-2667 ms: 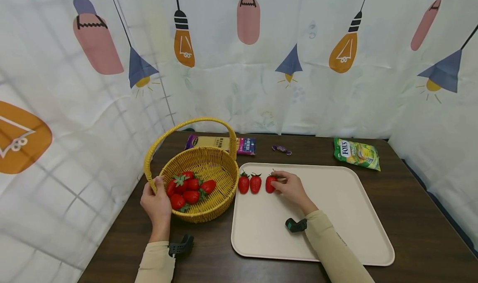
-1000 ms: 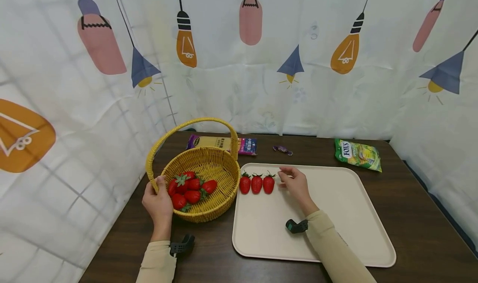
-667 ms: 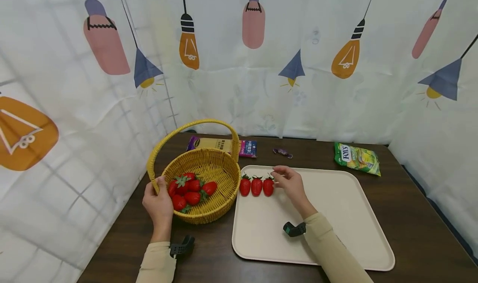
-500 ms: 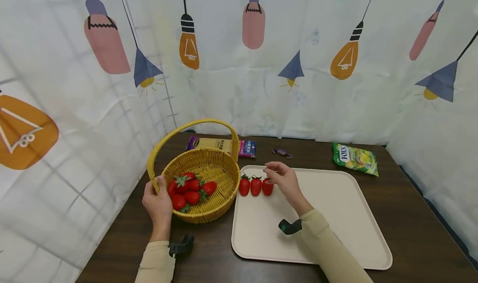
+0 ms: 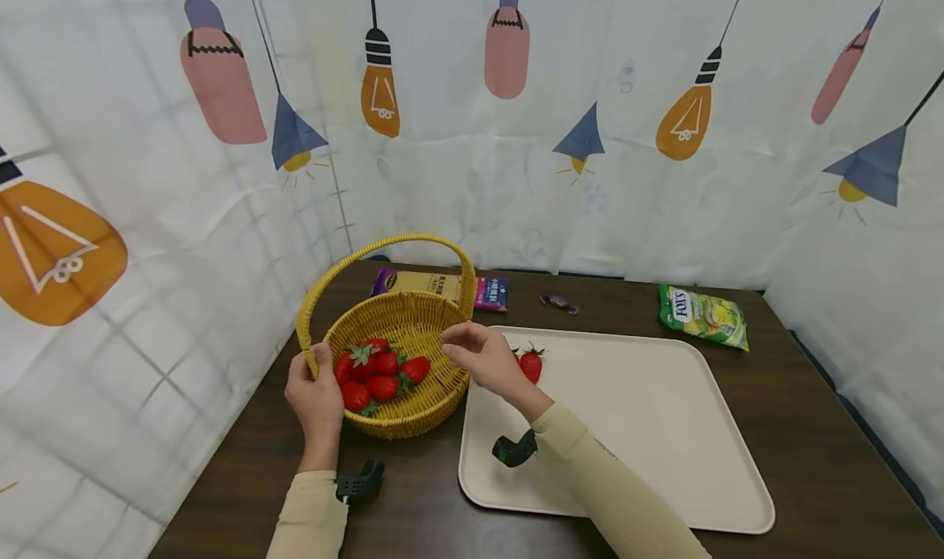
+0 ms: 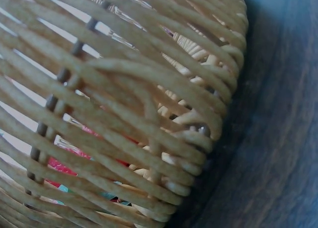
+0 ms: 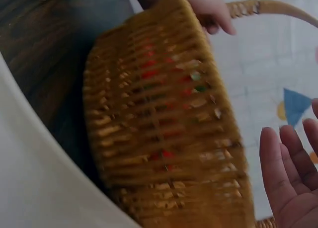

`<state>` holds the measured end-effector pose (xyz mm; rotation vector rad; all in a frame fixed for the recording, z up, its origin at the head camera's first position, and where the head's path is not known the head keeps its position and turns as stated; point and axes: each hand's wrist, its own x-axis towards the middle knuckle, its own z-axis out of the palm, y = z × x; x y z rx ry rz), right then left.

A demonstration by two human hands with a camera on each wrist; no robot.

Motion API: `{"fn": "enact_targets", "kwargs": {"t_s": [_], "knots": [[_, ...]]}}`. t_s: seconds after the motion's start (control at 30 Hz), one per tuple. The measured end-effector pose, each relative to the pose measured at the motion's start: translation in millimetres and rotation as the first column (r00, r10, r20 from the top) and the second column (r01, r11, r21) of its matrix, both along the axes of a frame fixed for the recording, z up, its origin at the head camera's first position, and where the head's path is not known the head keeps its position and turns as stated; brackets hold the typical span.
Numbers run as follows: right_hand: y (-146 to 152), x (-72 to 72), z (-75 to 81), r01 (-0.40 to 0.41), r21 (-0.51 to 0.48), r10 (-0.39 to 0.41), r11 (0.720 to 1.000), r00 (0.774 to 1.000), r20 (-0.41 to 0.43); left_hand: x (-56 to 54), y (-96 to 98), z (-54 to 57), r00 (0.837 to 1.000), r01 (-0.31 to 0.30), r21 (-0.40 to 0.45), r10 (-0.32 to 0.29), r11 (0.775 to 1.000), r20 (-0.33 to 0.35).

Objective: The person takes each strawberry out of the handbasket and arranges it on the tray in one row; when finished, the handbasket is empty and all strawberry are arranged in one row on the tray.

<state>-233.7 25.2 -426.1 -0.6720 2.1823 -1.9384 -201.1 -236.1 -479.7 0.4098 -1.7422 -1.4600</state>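
My left hand (image 5: 315, 395) grips the yellow wicker basket (image 5: 435, 407) where its handle meets the left rim. Several red strawberries (image 5: 383, 388) with green leaves lie in the basket's left half. My right hand (image 5: 490, 364) is over the basket's right rim, fingers slightly bent and holding nothing; in the right wrist view its fingers (image 7: 278, 163) appear beside the rim. Behind that hand, a strawberry (image 5: 531, 366) lies on the cream tray (image 5: 634, 428), with a sliver of another at its left. The left wrist view is filled by the basket's woven side (image 6: 124, 109).
Behind the basket lies a purple and gold snack packet (image 5: 490, 294). A small purple wrapped candy (image 5: 559, 303) is beyond the tray, and a green Fox's bag (image 5: 703, 317) at the back right. A printed curtain (image 5: 457, 182) encloses the dark table (image 5: 413, 493).
My right hand has let go of the third strawberry on the tray, touched near its top, then moved left over the basket rim. The left hand keeps its hold on the basket.
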Motion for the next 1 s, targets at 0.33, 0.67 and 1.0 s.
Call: {"fn": "enact_targets", "kwargs": {"t_s": [0.33,0.67,1.0], "knots": [[-43,-5.0,-5.2,-0.089,0.150,0.098,0.985,0.994,-0.054,-1.4,1.7,3.3,1.000,-0.007,0.022,0.007,1.000,0.009],[-77,-11.1,-6.9,-0.187,0.197,0.194,0.962,0.981,-0.019,0.8,3.0,3.2,0.999,-0.020,0.024,0.019,1.000,0.034],[-102,-10.6,-15.0,-0.378,0.249,0.361,0.892,0.926,0.112,1.4,4.8,2.9,0.999,-0.024,0.009,0.024,1.000,0.036]]}}
